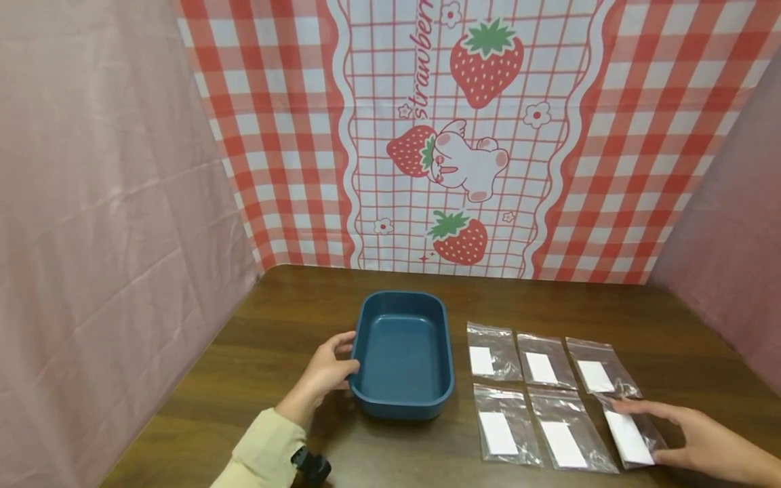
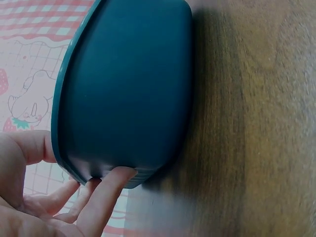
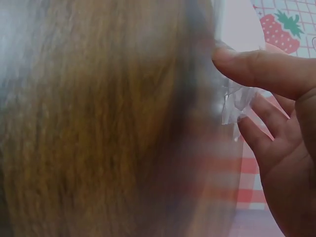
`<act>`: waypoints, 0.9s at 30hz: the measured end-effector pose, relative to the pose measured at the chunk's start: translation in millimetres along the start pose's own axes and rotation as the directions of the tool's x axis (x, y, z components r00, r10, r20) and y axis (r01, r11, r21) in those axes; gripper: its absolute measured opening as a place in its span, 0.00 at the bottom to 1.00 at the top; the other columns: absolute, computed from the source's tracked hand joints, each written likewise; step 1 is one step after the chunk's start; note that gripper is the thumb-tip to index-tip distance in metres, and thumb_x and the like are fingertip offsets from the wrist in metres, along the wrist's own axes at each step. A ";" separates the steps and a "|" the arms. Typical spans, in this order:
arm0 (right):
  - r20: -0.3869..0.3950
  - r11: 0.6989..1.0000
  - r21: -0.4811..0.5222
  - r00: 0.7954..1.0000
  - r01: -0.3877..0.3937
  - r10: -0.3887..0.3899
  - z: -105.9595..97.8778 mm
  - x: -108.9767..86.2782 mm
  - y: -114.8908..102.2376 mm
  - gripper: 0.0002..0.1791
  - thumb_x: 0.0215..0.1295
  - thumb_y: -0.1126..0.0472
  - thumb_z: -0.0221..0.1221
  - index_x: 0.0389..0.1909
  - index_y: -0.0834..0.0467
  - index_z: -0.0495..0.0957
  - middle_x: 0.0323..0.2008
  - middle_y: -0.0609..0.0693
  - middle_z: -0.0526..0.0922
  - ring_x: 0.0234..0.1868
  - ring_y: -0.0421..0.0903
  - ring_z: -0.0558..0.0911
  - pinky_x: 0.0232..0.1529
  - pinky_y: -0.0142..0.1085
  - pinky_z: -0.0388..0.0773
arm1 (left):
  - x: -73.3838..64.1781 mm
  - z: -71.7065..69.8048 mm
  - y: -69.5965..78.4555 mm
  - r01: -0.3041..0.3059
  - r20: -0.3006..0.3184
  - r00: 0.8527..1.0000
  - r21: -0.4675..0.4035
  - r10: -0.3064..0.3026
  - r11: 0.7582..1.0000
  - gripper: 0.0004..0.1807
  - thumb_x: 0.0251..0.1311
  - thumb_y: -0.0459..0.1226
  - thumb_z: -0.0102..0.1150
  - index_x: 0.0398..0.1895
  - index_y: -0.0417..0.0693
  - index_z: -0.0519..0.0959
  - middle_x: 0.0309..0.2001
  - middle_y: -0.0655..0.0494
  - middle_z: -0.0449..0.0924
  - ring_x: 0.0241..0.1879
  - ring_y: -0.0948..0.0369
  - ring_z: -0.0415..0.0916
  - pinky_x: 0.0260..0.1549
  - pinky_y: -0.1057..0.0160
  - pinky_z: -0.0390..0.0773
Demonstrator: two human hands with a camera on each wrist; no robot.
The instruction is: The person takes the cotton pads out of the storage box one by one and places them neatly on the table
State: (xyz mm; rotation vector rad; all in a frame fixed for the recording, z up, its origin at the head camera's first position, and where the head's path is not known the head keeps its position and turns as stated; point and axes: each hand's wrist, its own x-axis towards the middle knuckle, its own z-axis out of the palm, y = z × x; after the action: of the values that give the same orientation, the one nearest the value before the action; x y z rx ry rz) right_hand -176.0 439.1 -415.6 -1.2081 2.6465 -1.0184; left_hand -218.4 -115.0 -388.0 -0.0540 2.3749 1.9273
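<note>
Left of the middle of the table stands a dark blue rectangular bin (image 1: 399,411), with nothing inside it. My left hand (image 1: 332,366) holds its left side, fingers and thumb at the rim and outer wall; in the left wrist view the fingertips (image 2: 123,174) press against the blue wall (image 2: 128,89). On the right, my right hand (image 1: 689,437) grips a clear zip bag (image 1: 631,437) with a white card inside, thumb at its near edge and fingers at its far edge. In the right wrist view the thumb (image 3: 261,69) lies against the crinkled plastic (image 3: 239,101).
Several more clear zip bags with white cards lie in two rows right of the bin, such as a far-left bag (image 1: 506,366) and a near-middle bag (image 1: 586,434). A strawberry-print checked cloth (image 1: 293,135) hangs behind the brown wooden table (image 1: 293,298). Pink cloth (image 1: 122,203) hangs at the left.
</note>
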 end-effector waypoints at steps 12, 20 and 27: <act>0.051 0.999 0.009 0.997 0.054 -0.054 3.8 -2.2 8.9 0.39 0.46 0.72 0.67 0.63 0.66 0.64 0.66 0.37 0.62 0.61 0.26 0.57 0.42 0.22 0.70 | 2.1 1.4 -2.3 0.025 0.004 1.000 0.003 -0.025 1.000 0.34 0.48 0.25 0.55 0.64 0.39 0.65 0.54 0.36 0.68 0.36 0.52 0.75 0.26 0.55 0.78; 0.092 0.998 0.052 0.996 -0.026 0.021 7.4 -6.8 7.4 0.44 0.39 0.83 0.59 0.64 0.63 0.63 0.66 0.31 0.57 0.60 0.23 0.53 0.30 0.26 0.67 | 3.0 3.6 -1.6 0.002 0.021 1.000 -0.019 -0.002 1.000 0.35 0.47 0.24 0.55 0.64 0.37 0.63 0.55 0.34 0.67 0.36 0.51 0.76 0.26 0.54 0.79; -0.007 0.978 -0.210 1.000 0.009 -0.010 14.8 -6.9 3.6 0.50 0.26 0.80 0.63 0.63 0.63 0.65 0.66 0.39 0.61 0.62 0.23 0.52 0.45 0.19 0.64 | 2.0 1.2 -6.4 0.010 0.033 0.999 -0.039 -0.009 0.999 0.35 0.48 0.24 0.55 0.64 0.38 0.63 0.54 0.34 0.68 0.37 0.51 0.76 0.29 0.52 0.79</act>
State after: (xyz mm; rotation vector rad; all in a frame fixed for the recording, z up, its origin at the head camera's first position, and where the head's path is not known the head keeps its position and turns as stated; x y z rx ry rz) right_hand -169.0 437.4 -430.7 -1.2561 2.8155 -0.7608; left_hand -219.9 -115.1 -394.7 -0.0357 2.3126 1.9544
